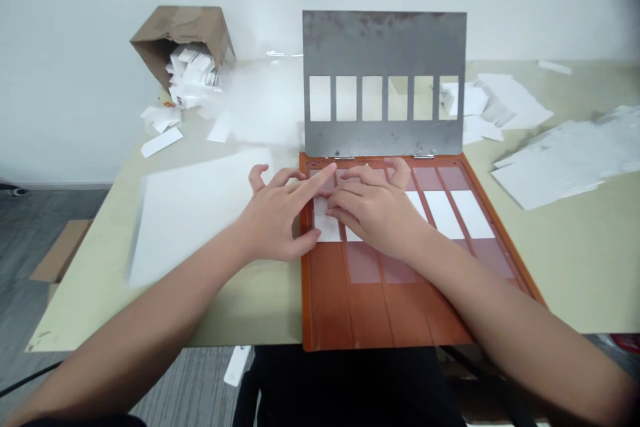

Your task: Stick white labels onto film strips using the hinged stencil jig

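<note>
Tipped cardboard box (pixel 180 30), upper left, spilling paper offcuts (pixel 190 70). Loose white sheets (pixel 555 167) lie at right. Dull steel plate (pixel 385 40), six rectangular windows, stands hinged behind orange board (pixel 325 293). White paper slips (pixel 443 213) lie on board, centre. Left hand (pixel 277 217): open, fingers spread, touching nearest slip. Right hand (pixel 373 210): open, laid flat over slips, gripping nothing.

The bare left hand (pixel 275 217) lies palm down with fingers spread, its long index finger (pixel 313 181) pointing right, just beside the bare right hand (pixel 375 213), also palm down; the bare left forearm (pixel 140 340) and bare right forearm (pixel 500 323) angle inward.
</note>
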`<state>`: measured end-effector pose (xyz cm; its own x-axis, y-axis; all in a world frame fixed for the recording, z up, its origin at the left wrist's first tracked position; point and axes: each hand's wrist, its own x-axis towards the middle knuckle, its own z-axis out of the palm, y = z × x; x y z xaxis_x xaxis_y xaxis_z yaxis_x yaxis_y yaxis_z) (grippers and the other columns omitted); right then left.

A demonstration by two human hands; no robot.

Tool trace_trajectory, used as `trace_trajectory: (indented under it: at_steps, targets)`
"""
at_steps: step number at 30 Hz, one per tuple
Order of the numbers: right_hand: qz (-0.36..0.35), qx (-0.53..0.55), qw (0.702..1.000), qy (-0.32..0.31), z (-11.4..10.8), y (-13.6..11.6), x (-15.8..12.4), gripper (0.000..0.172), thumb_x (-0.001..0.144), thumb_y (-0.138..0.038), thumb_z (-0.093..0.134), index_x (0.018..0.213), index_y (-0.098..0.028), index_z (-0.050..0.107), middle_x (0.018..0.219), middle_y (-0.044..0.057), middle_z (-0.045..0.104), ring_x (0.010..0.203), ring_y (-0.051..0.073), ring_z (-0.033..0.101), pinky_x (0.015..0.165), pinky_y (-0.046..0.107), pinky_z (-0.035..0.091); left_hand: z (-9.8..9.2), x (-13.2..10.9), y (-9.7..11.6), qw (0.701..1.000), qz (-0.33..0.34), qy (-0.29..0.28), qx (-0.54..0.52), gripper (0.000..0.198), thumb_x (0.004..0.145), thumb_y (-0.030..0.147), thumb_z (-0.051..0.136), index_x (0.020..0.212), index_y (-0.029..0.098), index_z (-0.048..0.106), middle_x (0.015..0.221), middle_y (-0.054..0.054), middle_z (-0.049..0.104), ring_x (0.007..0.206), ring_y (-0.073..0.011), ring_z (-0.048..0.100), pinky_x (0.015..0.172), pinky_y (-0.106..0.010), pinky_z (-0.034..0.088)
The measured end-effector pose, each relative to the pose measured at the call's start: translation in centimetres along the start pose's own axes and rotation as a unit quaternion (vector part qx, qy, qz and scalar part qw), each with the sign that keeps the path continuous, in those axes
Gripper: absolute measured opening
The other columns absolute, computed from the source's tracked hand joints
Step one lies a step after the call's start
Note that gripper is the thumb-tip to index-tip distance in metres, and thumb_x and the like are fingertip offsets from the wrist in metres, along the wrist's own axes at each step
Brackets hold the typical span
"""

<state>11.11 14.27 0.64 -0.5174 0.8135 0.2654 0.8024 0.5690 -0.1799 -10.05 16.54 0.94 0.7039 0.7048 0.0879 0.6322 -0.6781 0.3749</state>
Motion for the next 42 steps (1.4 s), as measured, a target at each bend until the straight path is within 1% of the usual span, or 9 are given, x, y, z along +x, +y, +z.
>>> trace_trajectory:
  at_steps: [6,10,14,22,28,32,35,38,42]
  targets:
    - [0.007,0.004,1.000,0.002,0.0,-0.2,0.0,0.033,0.098,-0.016,0.044,0.075,-0.022,0.067,0.082,0.000,0.075,0.106,0.025,0.058,0.099,0.053,0.013,0.3,0.0,-0.2,1.000,0.001,0.019,0.002,0.091,0.074,0.023,0.044,0.157,0.028,0.008,0.111,-0.004,0.073,0.123,-0.0325,0.047,0.100,-0.060,0.009]
    - [0.003,0.010,1.000,0.010,0.1,-0.2,-0.1,0.029,0.097,-0.017,0.047,0.076,-0.020,0.066,0.082,0.000,0.075,0.102,0.024,0.060,0.099,0.052,0.013,0.2,0.0,-0.1,1.000,-0.002,0.020,0.004,0.087,0.080,0.037,0.051,0.157,0.025,0.012,0.114,-0.006,0.073,0.124,-0.0340,0.047,0.102,-0.061,0.007]
    - [0.002,0.008,1.000,0.017,0.1,-0.1,-0.1,0.025,0.096,-0.016,0.050,0.076,-0.020,0.066,0.082,-0.001,0.075,0.097,0.022,0.061,0.098,0.049,0.013,0.2,0.1,0.0,1.000,-0.013,0.007,0.008,0.096,0.078,0.056,0.061,0.156,0.023,0.015,0.119,-0.009,0.072,0.127,-0.0358,0.044,0.103,-0.061,0.004]
    - [0.011,0.007,1.000,0.027,0.3,-0.1,0.0,0.024,0.095,-0.017,0.052,0.074,-0.020,0.065,0.081,-0.002,0.075,0.096,0.022,0.061,0.097,0.049,0.015,0.4,0.2,-0.1,1.000,-0.026,0.009,-0.004,0.095,0.079,0.055,0.063,0.156,0.026,0.015,0.116,-0.008,0.073,0.125,-0.0342,0.046,0.105,-0.061,0.002]
    - [0.034,0.033,0.999,0.010,0.4,0.0,0.0,0.024,0.096,-0.021,0.054,0.074,-0.021,0.065,0.084,-0.003,0.075,0.098,0.024,0.060,0.095,0.051,0.016,0.3,0.2,0.0,0.999,-0.030,0.003,-0.010,0.098,0.078,0.056,0.065,0.156,0.027,0.014,0.117,-0.007,0.073,0.126,-0.0344,0.046,0.106,-0.061,0.002]
    - [0.075,0.047,0.996,0.000,0.4,0.3,0.1,0.007,0.093,-0.030,0.062,0.093,-0.025,0.066,0.107,0.000,0.074,0.112,0.028,0.056,0.097,0.053,0.017,0.3,0.2,-0.1,0.999,-0.034,0.002,-0.019,0.100,0.078,0.057,0.066,0.157,0.028,0.010,0.121,-0.008,0.070,0.127,-0.0347,0.044,0.106,-0.062,0.001]
    - [0.098,0.049,0.994,-0.020,0.3,0.5,0.1,0.028,0.091,-0.036,0.063,0.119,-0.028,0.060,0.130,0.004,0.065,0.126,0.034,0.048,0.098,0.057,0.018,0.3,0.3,0.0,0.998,-0.054,-0.003,-0.012,0.102,0.077,0.060,0.064,0.157,0.028,0.010,0.135,-0.012,0.059,0.124,-0.0364,0.043,0.104,-0.061,0.008]
    - [0.102,0.047,0.992,-0.055,0.3,0.7,0.2,0.038,0.093,-0.039,0.058,0.130,-0.029,0.054,0.128,0.008,0.066,0.135,0.038,0.040,0.100,0.064,0.016,0.2,0.5,0.1,0.996,-0.084,-0.002,0.002,0.110,0.072,0.067,0.066,0.157,0.025,0.010,0.145,-0.016,0.047,0.118,-0.0375,0.043,0.098,-0.056,0.020]
    - [0.093,0.039,0.993,-0.060,0.3,0.8,0.1,0.037,0.095,-0.039,0.054,0.130,-0.028,0.054,0.121,0.010,0.070,0.137,0.038,0.040,0.101,0.069,0.014,0.1,0.6,0.1,0.995,-0.102,-0.003,0.011,0.116,0.068,0.071,0.066,0.158,0.023,0.010,0.149,-0.017,0.038,0.116,-0.0370,0.041,0.093,-0.051,0.026]
